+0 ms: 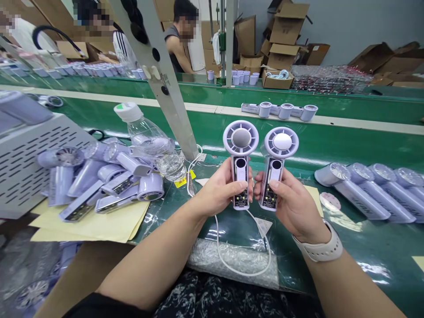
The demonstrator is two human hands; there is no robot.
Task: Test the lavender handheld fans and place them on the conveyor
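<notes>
Green bench [364, 249] lies before me. My left grip [217, 189] clasps one lilac fan [241, 138], and my right grip [296, 205] clasps a second fan [282, 141].

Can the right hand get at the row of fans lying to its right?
Probably yes: nothing upright stands between the right hand and the row of fans, though the held fan would likely need setting down first.
</notes>
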